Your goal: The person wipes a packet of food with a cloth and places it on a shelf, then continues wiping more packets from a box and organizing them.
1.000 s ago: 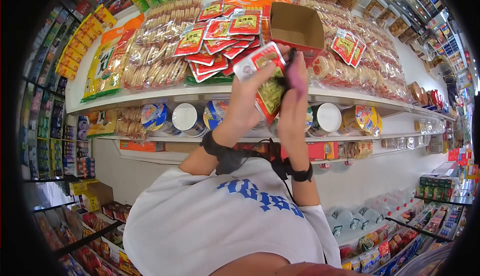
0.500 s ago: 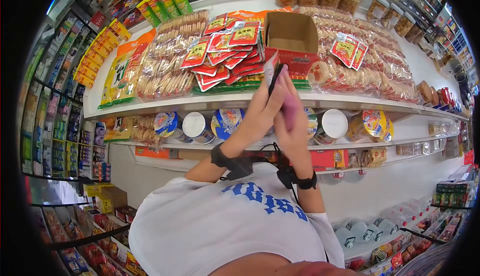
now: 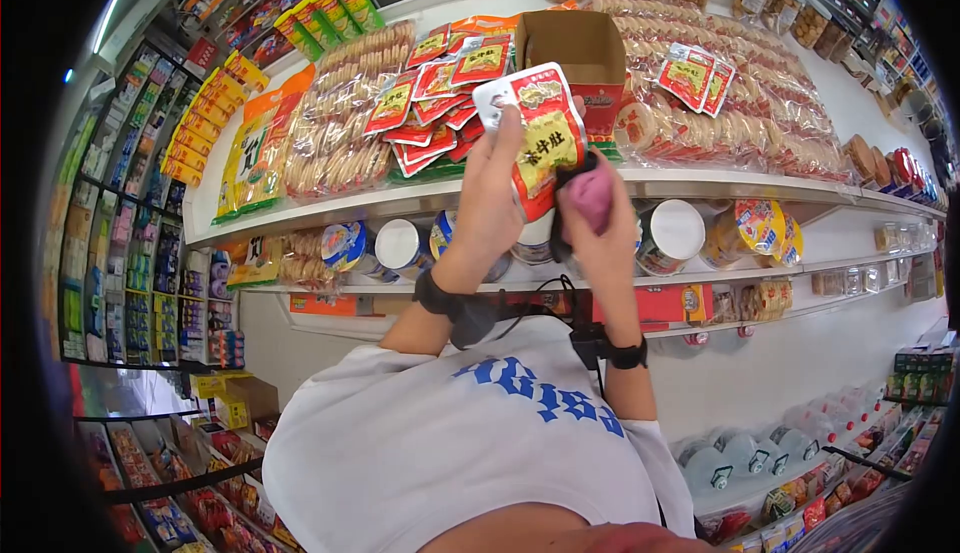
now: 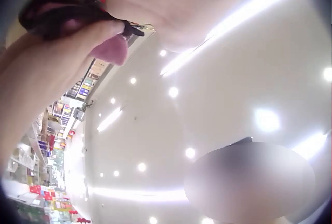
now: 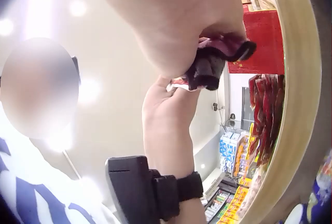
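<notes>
In the head view my left hand [image 3: 490, 193] grips a red and white snack packet [image 3: 550, 143] by its left edge, thumb across its front. The packet stands tilted above the shelf's front edge, its printed face toward the head camera. My right hand [image 3: 608, 238] holds a bunched purple and black cloth [image 3: 590, 198] at the packet's lower right edge. The right wrist view shows the cloth's black part [image 5: 207, 68] between the two hands. In the left wrist view the cloth's purple end [image 4: 111, 53] hangs below the right thumb.
Behind the hands an open cardboard box [image 3: 575, 43] stands beside a pile of similar packets [image 3: 440, 103]. Two more packets [image 3: 690, 78] lie on bagged round crackers [image 3: 760, 143] to the right. Tubs [image 3: 675, 233] line the shelf below the white shelf edge [image 3: 400, 198].
The packet was tilted, then edge-on between the hands half a second ago; now its front faces up toward the head camera. The hands have moved apart, and the cloth sits lower.
</notes>
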Action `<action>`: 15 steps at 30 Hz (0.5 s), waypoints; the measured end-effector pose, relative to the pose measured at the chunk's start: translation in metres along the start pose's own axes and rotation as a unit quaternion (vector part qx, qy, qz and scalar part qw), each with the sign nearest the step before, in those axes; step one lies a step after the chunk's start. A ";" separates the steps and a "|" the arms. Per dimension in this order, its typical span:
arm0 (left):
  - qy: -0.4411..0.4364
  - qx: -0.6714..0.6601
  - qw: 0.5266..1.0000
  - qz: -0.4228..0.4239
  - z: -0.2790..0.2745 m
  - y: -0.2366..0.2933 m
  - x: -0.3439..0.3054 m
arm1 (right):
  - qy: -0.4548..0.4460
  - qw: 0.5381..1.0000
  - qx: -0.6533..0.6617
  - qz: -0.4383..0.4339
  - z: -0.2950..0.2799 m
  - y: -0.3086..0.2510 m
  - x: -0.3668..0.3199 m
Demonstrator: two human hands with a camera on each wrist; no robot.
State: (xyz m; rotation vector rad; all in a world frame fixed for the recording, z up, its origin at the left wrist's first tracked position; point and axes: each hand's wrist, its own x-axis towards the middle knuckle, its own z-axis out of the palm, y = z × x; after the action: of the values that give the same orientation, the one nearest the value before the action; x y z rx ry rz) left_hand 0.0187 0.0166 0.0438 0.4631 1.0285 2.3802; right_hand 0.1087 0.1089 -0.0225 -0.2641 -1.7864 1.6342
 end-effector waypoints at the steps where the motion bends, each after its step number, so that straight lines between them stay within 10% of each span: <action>1: -0.009 0.001 1.000 -0.002 0.002 0.005 -0.001 | -0.006 0.998 0.044 0.042 -0.014 0.008 0.002; 5: -0.076 0.279 0.956 0.054 -0.030 -0.001 0.001 | 0.075 0.990 0.110 0.045 -0.021 0.003 0.002; 8: 0.090 0.252 0.941 0.208 -0.041 0.035 0.027 | 0.096 0.990 0.103 0.030 -0.022 -0.005 -0.003; 11: 0.176 0.397 0.809 0.395 -0.085 0.079 0.071 | 0.089 0.989 0.106 0.046 -0.029 -0.003 -0.011; 15: 0.181 0.634 0.644 0.388 -0.144 0.090 0.122 | 0.097 0.988 0.116 0.037 -0.028 -0.006 -0.017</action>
State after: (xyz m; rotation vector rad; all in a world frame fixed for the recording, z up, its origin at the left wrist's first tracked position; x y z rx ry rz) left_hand -0.1790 -0.0493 0.0297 1.0629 3.2127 1.8693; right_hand 0.1396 0.1202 -0.0234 -0.3736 -1.4431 1.7853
